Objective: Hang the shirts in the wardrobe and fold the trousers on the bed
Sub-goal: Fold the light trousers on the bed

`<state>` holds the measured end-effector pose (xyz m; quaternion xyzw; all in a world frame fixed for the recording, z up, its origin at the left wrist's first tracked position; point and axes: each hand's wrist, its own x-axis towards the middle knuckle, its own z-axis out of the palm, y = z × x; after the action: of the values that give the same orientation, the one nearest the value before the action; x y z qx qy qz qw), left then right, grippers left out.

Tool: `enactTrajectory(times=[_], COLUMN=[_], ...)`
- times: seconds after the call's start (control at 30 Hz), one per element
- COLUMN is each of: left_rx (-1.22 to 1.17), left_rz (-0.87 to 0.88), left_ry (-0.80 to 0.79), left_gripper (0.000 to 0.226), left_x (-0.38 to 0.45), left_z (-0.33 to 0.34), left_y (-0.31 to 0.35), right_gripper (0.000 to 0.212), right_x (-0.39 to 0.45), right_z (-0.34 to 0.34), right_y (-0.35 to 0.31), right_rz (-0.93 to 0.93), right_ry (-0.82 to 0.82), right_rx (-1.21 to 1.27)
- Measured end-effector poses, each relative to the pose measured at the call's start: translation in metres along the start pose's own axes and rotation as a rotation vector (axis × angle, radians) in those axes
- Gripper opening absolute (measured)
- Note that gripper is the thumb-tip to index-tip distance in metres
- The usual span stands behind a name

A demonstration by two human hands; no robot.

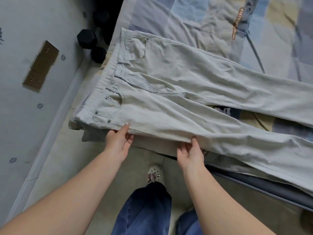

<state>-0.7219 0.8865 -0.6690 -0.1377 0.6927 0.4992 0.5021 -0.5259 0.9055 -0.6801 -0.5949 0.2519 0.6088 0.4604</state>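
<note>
Pale grey-green trousers (pixel 177 82) lie spread flat on the bed (pixel 279 39), waistband toward the left edge and both legs running off to the right. My left hand (pixel 118 141) pinches the near side seam just below the front pocket, thumb on top. My right hand (pixel 190 151) pinches the same near edge farther down the leg. A light shirt with a printed strip (pixel 237 22) lies on the bed beyond the trousers.
Black dumbbells (pixel 88 39) sit on the floor by the bed's corner, against the wall. A row of brown wall sockets (pixel 41 65) is on the left wall. My feet in jeans and a perforated clog (pixel 155 173) stand on the tiled floor.
</note>
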Motion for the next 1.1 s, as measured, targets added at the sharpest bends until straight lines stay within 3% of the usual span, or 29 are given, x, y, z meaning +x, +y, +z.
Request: enactTrajectory(times=[0.13, 0.23, 0.3, 0.47, 0.57, 0.73, 0.83, 1.0, 1.1], left_rx=[-0.001, -0.043, -0.083, -0.008, 0.05, 0.017, -0.037, -0.041, -0.022], left_rz=[0.024, -0.001, -0.011, -0.011, 0.022, 0.022, 0.0, 0.125, 0.203], left_ry=[-0.006, -0.004, 0.013, 0.112, 0.149, 0.161, 0.167, 0.264, 0.32], left_gripper=[0.008, 0.033, 0.04, 0.019, 0.013, 0.04, 0.036, 0.039, 0.024], left_x=[0.001, -0.004, -0.007, -0.008, -0.009, -0.007, -0.006, -0.007, -0.011], left_z=[-0.004, -0.009, -0.009, -0.018, -0.023, -0.022, -0.018, -0.017, -0.02], left_y=[0.006, 0.005, 0.006, 0.008, 0.012, 0.028, 0.038, 0.052, 0.054], right_gripper=[0.009, 0.015, 0.007, 0.013, 0.011, 0.014, 0.005, 0.009, 0.012], right_x=[-0.008, -0.015, -0.019, -0.028, -0.036, -0.041, -0.039, -0.038, -0.041], right_z=[-0.004, -0.015, -0.018, -0.029, -0.031, -0.043, -0.045, -0.047, -0.048], right_y=[-0.004, -0.004, -0.004, -0.001, -0.005, -0.011, -0.02, -0.032, -0.038], right_rz=[-0.009, 0.011, 0.017, 0.025, -0.017, -0.093, -0.128, -0.228, -0.3], right_ry=[-0.032, -0.012, -0.004, 0.099, 0.045, 0.072, 0.078, 0.152, 0.189], right_rx=[0.01, 0.024, 0.058, -0.089, -0.033, -0.033, -0.161, -0.238, -0.299])
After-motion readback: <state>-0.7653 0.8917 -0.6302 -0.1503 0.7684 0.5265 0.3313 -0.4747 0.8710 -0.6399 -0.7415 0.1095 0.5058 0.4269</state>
